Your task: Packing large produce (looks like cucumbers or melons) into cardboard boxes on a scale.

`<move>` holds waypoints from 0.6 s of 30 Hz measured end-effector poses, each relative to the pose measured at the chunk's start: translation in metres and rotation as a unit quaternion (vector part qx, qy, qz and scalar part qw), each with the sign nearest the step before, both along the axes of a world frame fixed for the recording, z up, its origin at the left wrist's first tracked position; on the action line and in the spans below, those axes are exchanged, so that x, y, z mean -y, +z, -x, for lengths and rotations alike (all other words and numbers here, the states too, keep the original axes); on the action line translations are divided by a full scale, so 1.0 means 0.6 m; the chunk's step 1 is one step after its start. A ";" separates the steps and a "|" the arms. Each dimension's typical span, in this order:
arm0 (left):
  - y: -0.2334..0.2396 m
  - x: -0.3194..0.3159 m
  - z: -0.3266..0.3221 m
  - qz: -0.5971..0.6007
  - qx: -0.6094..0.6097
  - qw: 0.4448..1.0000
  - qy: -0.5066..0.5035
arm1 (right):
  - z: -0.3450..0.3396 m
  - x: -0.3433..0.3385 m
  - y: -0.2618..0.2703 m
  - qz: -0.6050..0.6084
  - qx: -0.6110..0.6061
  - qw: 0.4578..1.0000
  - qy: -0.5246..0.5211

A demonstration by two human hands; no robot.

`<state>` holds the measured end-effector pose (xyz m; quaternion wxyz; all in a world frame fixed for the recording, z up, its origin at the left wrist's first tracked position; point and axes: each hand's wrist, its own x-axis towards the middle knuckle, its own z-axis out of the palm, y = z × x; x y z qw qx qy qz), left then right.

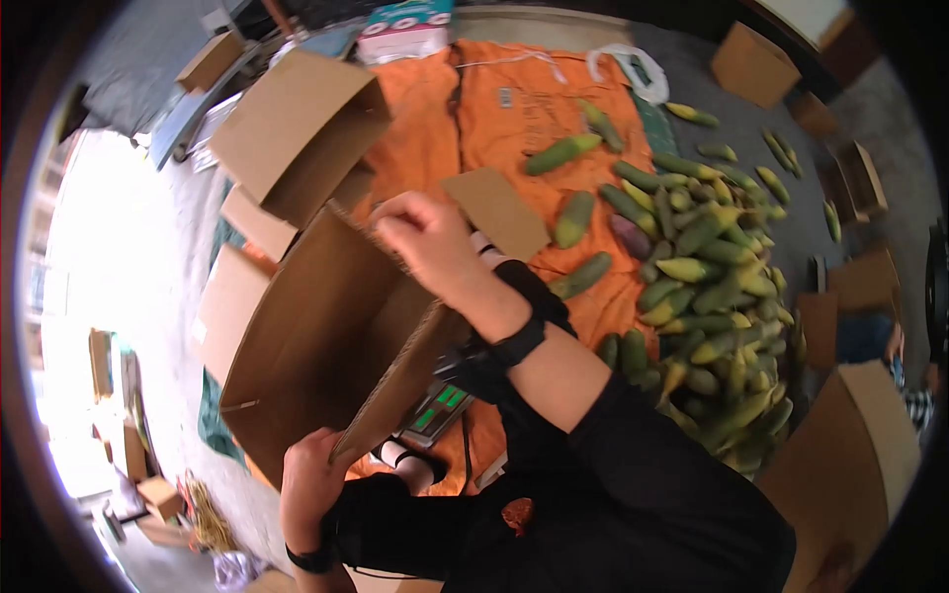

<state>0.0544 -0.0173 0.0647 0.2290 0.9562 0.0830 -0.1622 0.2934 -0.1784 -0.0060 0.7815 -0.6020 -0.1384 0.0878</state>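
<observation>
A large cardboard box [319, 348] stands tilted in front of me, its opening facing up and its inside in shadow. My left hand [313, 467] grips its near rim at the lower corner. At the upper rim is my right hand [426, 241], fingers curled at the cardboard edge; its fingertips are partly hidden. A loose brown cardboard piece [498, 211] lies beyond my right wrist. Below the box, partly covered by it, a scale with a lit green display [439, 409] sits near my feet.
An orange sheet [504, 111] covers the floor ahead. To the right, a big heap of green-yellow cucumber-like vegetables [712, 274] spreads over it. An empty open carton [296, 126] stands upper left; another large carton [830, 474] is lower right. Coiled rope [207, 519] lies lower left.
</observation>
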 end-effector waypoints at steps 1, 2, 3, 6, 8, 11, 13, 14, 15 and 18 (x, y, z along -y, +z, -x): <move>-0.003 0.001 0.000 0.005 -0.001 1.000 -0.017 | 0.002 0.000 0.006 0.000 0.007 1.000 -0.002; -0.005 0.003 -0.001 0.029 -0.004 1.000 0.010 | 0.004 0.007 0.011 0.017 0.007 1.000 0.008; -0.010 0.005 -0.002 0.053 -0.008 0.998 0.040 | 0.004 0.013 0.015 0.033 0.008 0.999 0.021; -0.020 0.010 -0.003 0.083 0.010 0.996 0.044 | 0.003 0.013 0.006 0.019 0.029 0.999 0.000; -0.026 0.012 -0.003 0.081 0.007 0.996 0.042 | 0.005 0.015 0.005 0.005 0.007 1.000 0.018; -0.027 0.012 -0.003 0.080 0.016 0.995 0.059 | 0.006 0.017 0.006 0.001 -0.021 0.999 0.033; -0.033 0.006 -0.001 0.085 0.036 0.994 0.060 | 0.006 0.012 0.000 -0.042 -0.040 0.998 0.015; -0.035 0.002 0.000 0.085 0.036 0.994 0.057 | 0.005 0.010 -0.004 -0.032 -0.024 0.999 0.011; -0.035 0.000 0.002 0.088 0.039 0.993 0.066 | 0.005 0.009 -0.004 -0.032 -0.024 0.999 0.009; -0.037 0.001 0.002 0.096 0.050 0.991 0.075 | 0.003 0.016 -0.003 -0.036 -0.024 0.999 0.025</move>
